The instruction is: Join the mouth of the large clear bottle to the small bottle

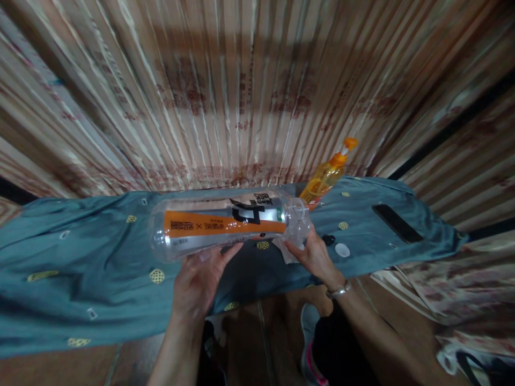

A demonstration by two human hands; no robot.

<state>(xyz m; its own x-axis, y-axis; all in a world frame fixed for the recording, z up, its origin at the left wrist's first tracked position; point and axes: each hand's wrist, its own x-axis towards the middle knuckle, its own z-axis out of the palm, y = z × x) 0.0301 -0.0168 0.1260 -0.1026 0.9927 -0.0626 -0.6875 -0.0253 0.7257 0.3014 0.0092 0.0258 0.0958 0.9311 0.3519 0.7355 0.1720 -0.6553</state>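
Note:
A large clear plastic bottle (225, 221) with an orange and silver label lies sideways above the cloth, its neck to the right. My left hand (201, 279) grips its body from below, the thumb on the near side and the other fingers hidden beneath. At the neck, my right hand (314, 254) is closed round the end, its thumb stretched to the left. Some clear plastic shows there too. A white paper piece (287, 252) is under the right hand. Just behind the neck stands an orange pump bottle (324, 179).
A teal patterned cloth (100, 268) covers the long surface. On its right lie a black phone (397, 223), a white disc (342, 250) and a small black item (329, 239). Pleated curtains (241, 96) hang behind. Bags (478, 364) rest on the floor at lower right.

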